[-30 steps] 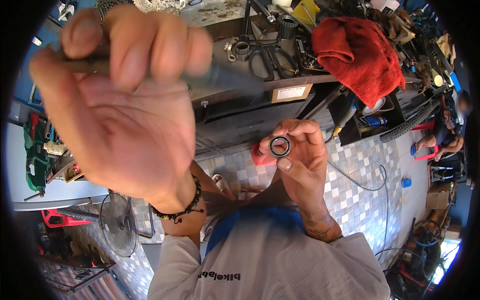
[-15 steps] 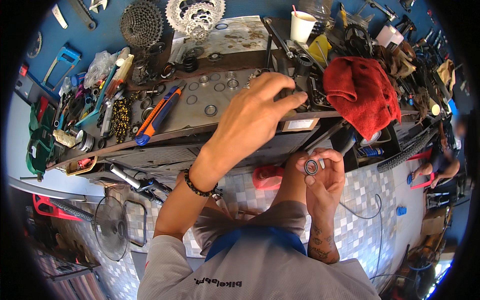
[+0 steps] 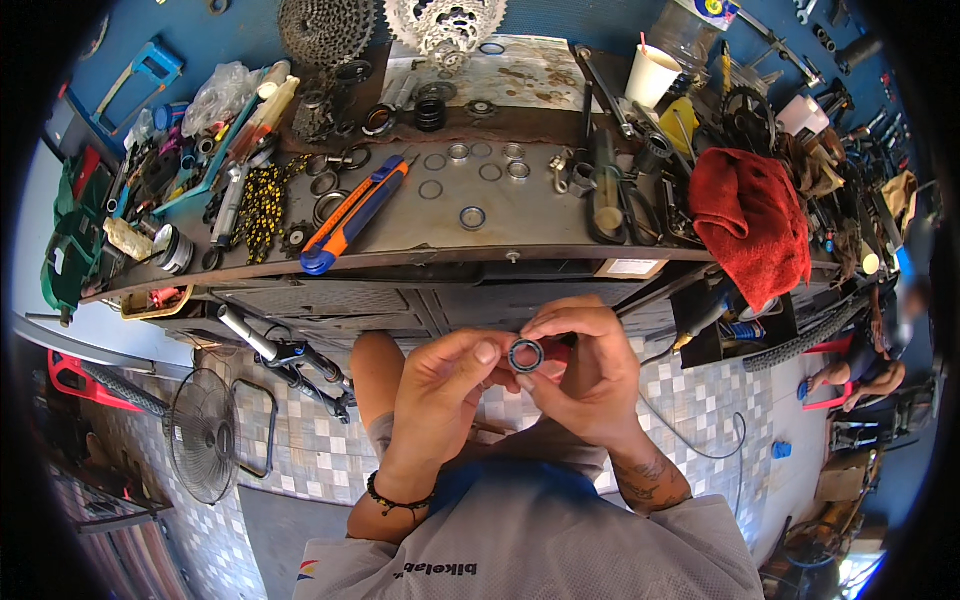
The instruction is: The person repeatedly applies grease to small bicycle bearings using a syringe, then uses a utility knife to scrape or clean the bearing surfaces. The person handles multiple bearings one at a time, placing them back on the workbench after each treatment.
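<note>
In front of my body, over my lap, both hands meet at a small ring-shaped bearing (image 3: 513, 364) with a dark rim. My right hand (image 3: 595, 375) pinches it between thumb and fingers, with its open centre facing up. My left hand (image 3: 440, 390) is closed against the bearing's left side, thumb pressed to the fingers. What the left fingers grip, if anything, is hidden. Beyond the hands, several loose metal rings lie on the workbench (image 3: 400, 222), among them a thicker ring (image 3: 472, 217). An orange and blue utility knife (image 3: 355, 215) lies left of them.
Pens and tools crowd the bench's left, beside a yellow-black cord (image 3: 262, 208). Scissors (image 3: 640, 212), a white cup (image 3: 652, 77) and a red cloth (image 3: 750, 225) are on the right. Cassettes (image 3: 327, 28) hang behind. A fan (image 3: 203, 435) stands at left; another person (image 3: 875, 350) sits far right.
My left hand has come back from the tools on the bench to the bearing. My right hand has moved left with the bearing, and the hands now meet. The view has shifted.
</note>
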{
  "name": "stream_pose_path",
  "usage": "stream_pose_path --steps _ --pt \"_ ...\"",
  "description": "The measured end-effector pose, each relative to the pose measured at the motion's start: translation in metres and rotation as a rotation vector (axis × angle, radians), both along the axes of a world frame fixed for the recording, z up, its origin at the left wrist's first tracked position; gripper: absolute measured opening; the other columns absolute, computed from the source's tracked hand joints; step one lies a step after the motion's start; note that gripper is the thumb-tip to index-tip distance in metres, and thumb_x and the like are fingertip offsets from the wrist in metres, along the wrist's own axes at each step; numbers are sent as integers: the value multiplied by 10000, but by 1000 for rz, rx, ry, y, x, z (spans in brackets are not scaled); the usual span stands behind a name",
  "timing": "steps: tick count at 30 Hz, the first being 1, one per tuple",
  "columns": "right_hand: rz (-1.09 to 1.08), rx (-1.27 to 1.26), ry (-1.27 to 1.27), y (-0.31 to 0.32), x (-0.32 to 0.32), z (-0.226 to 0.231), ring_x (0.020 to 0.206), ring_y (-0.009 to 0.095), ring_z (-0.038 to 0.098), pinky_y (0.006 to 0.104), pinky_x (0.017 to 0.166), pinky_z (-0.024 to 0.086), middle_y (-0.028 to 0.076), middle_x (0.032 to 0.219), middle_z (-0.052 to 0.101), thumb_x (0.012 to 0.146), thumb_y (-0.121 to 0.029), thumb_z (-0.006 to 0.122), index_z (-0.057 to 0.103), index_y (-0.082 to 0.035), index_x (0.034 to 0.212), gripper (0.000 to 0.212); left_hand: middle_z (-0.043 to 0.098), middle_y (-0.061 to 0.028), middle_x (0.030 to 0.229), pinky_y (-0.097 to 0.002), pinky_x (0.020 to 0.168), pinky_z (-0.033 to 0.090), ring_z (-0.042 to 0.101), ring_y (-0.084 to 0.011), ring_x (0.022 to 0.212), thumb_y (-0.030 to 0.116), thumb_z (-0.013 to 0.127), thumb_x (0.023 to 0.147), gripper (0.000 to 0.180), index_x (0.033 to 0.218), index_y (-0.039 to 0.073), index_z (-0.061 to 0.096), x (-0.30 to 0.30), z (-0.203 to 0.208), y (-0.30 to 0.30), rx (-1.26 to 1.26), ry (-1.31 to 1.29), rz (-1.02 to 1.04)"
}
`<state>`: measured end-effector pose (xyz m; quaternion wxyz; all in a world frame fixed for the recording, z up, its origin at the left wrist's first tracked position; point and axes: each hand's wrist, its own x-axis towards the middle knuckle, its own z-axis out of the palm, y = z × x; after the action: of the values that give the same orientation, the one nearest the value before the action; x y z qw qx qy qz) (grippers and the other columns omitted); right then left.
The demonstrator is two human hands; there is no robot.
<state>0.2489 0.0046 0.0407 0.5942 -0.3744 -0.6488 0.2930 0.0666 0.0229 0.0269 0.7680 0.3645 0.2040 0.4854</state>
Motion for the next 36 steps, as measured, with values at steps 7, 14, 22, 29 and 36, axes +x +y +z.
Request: stream_pose_path --steps 7,14,22,29,36 --pt "66 -3 -278 15 -24 28 1082 219 663 327 814 550 98 1169 677 784 41 789 682 -76 1163 411 712 -119 1095 -383 889 551 679 -236 1020 242 668 1027 233 1113 25 676 -25 -23 0 -155 -231 -48" --pt "-121 102 -682 111 -23 81 849 196 690 336 690 525 103 956 718 891 -78 749 726 -16 1050 173 686 -128 1145 -400 904 562 692 -255 1057 234 643 1043 177 1077 62 668 -53 -30 15 -102 -379 63" --pt "8 -130 -940 182 -31 86 878 310 752 394 816 570 140 917 775 813 -213 825 744 -17 992 278 679 -125 1144 -374 860 568 699 -247 1027 248 633 1051 175 1058 75 654 -62 -32 10 -137 -401 134" --pt "170 -312 -866 200 -24 84 816 174 691 319 739 537 105 881 736 832 -163 819 705 18 999 271 688 -110 1122 -369 839 563 704 -241 1032 233 613 1063 160 1052 81 661 -62 -32 12 -146 -399 144" --pt "63 -52 -561 139 -45 84 799 121 671 289 713 524 56 886 730 852 -43 798 706 -11 1000 178 694 -119 1156 -368 850 567 708 -232 1047 213 598 1071 157 1082 74 671 -52 -21 19 -140 -471 198"
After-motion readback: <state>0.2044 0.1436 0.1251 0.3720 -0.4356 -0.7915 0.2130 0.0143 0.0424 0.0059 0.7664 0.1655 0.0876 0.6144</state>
